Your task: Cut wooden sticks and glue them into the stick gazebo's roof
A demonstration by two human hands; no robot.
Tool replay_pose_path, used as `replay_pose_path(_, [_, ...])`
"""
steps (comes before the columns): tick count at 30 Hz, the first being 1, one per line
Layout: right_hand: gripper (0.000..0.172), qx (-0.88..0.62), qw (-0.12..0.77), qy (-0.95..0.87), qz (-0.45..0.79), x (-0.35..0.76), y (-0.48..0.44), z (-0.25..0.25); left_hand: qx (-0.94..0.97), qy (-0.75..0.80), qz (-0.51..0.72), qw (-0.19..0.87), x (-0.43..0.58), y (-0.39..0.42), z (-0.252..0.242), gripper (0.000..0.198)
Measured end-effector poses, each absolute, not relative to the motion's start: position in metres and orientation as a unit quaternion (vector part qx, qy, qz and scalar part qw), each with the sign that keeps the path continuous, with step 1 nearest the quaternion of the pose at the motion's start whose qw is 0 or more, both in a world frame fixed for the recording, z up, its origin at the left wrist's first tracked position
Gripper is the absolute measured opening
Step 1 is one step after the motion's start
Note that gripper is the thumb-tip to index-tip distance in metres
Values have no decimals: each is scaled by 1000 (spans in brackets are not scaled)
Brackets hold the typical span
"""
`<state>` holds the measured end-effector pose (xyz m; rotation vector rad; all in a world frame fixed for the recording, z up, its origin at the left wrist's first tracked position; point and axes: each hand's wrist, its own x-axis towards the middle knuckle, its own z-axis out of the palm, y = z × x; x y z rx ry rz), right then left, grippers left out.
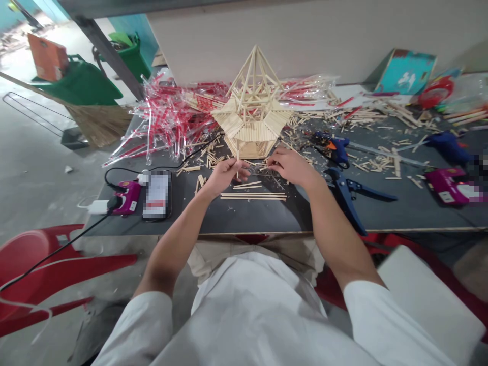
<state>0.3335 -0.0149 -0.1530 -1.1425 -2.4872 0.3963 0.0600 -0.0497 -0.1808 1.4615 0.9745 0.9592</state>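
A model house built of thin wooden sticks (pixel 252 109) stands on the dark table (pixel 267 216), with a pointed open-frame roof. My left hand (pixel 224 175) is just in front of its base, fingers pinched on a short wooden stick (pixel 237 161) held upright. To the right, my right hand (pixel 290 165) rests near the table with its fingers curled; whatever it grips is hidden. Several long sticks (pixel 253 195) lie flat on the table below both hands.
A blue cutter (pixel 348 195) and blue glue guns (pixel 335 147) (pixel 450 146) lie right of the model. Red-and-clear plastic wrappers (pixel 171 119) pile up at the back left. A phone (pixel 157 194) and power strip (pixel 127 198) sit left. Red chairs (pixel 34 269) stand beside me.
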Motion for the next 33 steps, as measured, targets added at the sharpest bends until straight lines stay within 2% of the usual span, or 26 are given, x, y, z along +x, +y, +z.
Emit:
replay_pose_path(3, [13, -385, 276, -858, 200, 324, -27, -144, 639, 406, 415, 504, 59, -48, -180, 54])
replay_pose_path(5, [18, -387, 322, -821, 269, 316, -35, -140, 655, 405, 419, 481, 58, -48, -178, 48])
replay_pose_path(8, [29, -385, 354, -768, 371, 303, -45, -141, 705, 411, 415, 403, 58, -48, -176, 33])
replay_pose_path(11, [36, -376, 369, -745, 409, 292, -48, -147, 737, 420, 415, 329, 60, -49, -179, 22])
replay_pose_path(20, [37, -366, 384, -748, 399, 280, -47, -159, 743, 416, 403, 336, 68, -55, -179, 16])
replay_pose_path(28, [32, -352, 381, -747, 414, 277, -47, -161, 739, 439, 384, 336, 71, -61, -177, 24])
replay_pose_path(33, [27, -378, 356, -791, 322, 284, -40, -163, 677, 475, 455, 330, 70, -60, -173, 29])
